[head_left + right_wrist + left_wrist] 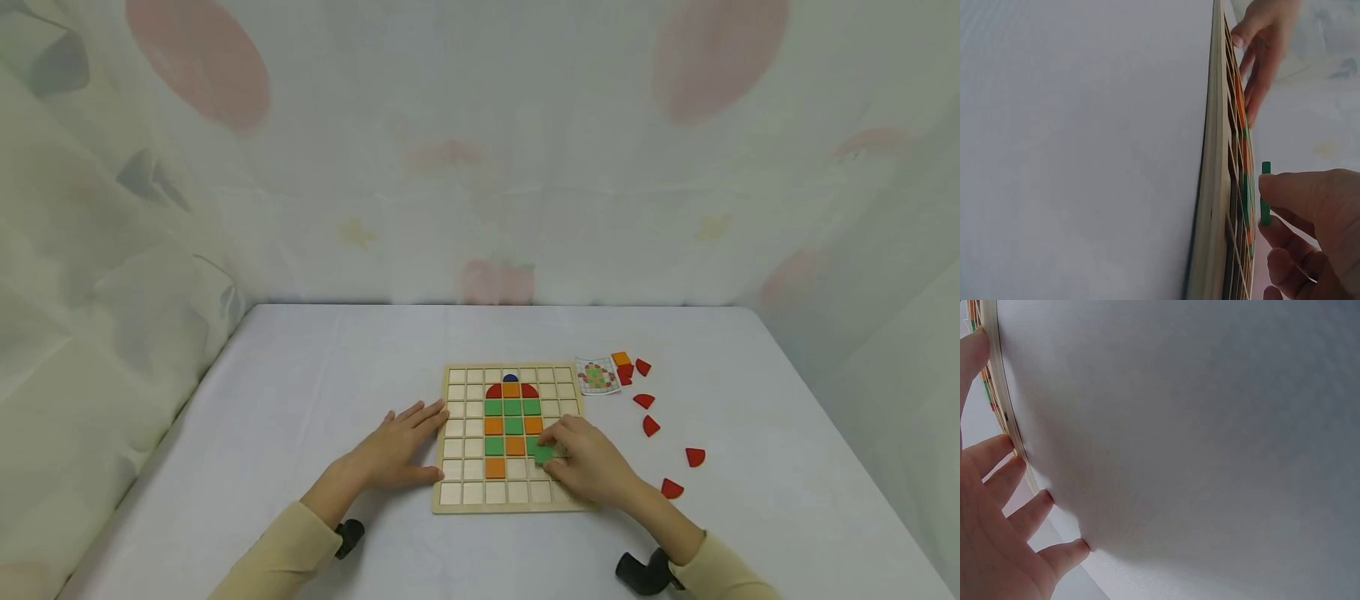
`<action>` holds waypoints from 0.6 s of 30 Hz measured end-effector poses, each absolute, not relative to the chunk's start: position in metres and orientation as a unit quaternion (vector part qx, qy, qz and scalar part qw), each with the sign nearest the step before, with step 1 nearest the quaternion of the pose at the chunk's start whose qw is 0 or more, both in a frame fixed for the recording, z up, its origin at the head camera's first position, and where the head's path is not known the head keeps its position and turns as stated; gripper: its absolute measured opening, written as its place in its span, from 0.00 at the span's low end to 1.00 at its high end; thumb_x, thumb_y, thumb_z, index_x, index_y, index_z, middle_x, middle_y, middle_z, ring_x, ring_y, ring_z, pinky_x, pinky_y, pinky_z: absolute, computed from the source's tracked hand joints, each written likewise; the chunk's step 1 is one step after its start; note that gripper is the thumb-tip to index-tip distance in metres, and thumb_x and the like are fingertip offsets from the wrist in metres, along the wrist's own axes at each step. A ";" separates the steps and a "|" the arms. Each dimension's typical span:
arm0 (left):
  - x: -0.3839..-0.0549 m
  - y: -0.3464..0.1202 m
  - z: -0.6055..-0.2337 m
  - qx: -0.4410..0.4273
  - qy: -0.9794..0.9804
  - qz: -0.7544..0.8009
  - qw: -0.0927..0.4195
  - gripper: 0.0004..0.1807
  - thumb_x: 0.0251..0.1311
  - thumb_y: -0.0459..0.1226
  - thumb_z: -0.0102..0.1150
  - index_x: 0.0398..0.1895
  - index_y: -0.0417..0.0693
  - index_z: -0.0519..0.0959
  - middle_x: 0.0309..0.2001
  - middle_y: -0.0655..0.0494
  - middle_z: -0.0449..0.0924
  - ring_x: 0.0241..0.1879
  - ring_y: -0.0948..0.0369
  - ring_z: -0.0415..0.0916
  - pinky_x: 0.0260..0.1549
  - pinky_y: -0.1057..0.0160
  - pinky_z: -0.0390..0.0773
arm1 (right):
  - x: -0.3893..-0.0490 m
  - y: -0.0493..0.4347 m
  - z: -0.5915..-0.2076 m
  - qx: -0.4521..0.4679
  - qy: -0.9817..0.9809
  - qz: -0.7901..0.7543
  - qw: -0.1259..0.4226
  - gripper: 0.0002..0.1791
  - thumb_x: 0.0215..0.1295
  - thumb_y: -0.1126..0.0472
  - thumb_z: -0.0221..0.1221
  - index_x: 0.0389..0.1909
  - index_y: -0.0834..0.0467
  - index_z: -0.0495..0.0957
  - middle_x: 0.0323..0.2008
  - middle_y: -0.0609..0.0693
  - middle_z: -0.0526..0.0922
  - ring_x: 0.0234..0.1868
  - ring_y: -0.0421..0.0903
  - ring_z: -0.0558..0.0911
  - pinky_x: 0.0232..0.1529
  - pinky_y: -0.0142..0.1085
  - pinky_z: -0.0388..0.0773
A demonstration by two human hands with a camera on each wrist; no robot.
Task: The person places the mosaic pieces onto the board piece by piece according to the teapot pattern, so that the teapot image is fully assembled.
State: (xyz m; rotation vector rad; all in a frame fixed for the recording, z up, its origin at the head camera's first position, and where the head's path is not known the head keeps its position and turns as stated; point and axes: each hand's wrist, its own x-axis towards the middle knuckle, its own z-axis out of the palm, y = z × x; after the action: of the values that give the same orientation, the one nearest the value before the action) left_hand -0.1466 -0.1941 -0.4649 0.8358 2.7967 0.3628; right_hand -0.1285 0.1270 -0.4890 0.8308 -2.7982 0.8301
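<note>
A wooden grid board (510, 509) lies on the table, with orange and green square tiles, red rounded pieces and a blue piece set in its cells. My right hand (592, 467) pinches a green square tile (543, 455) between thumb and fingers over the lower right part of the grid. In the right wrist view this green tile (1265, 194) is seen edge-on, just above the board's surface. At the board's left edge rests my left hand (397, 446), fingers spread and fairly straight, thumb and fingertips touching the frame.
A small pattern card (597, 377) lies against the board's upper right side. Beside it are an orange square tile (621, 358) and several red quarter-round pieces (644, 401), scattered down the right of the table. Cloth walls (480, 167) surround the white tabletop (337, 358).
</note>
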 end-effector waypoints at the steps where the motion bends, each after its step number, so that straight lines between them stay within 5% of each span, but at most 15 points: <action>1: -0.147 -0.194 -0.465 0.282 0.946 0.123 0.100 0.47 0.51 0.58 0.60 0.70 0.50 0.55 0.72 0.55 0.49 0.69 0.46 0.48 0.59 0.33 0.51 | -0.128 0.125 -0.490 0.275 -0.921 0.270 0.055 0.13 0.50 0.58 0.67 0.38 0.49 0.79 0.36 0.39 0.76 0.36 0.35 0.69 0.38 0.30 0.72; 18: -0.147 -0.194 -0.465 0.282 0.947 0.120 0.100 0.47 0.51 0.58 0.60 0.71 0.50 0.55 0.72 0.55 0.49 0.70 0.47 0.48 0.59 0.33 0.51 | -0.123 0.097 -0.493 0.309 -0.921 0.226 0.065 0.14 0.49 0.55 0.66 0.39 0.47 0.79 0.34 0.39 0.74 0.35 0.36 0.69 0.36 0.30 0.70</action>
State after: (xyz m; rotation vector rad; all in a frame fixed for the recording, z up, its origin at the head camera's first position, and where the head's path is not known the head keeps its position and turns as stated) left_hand -0.1465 -0.1943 -0.4649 0.8346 2.7985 0.3535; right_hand -0.1226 0.0969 -0.4927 0.9339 -2.7811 0.6823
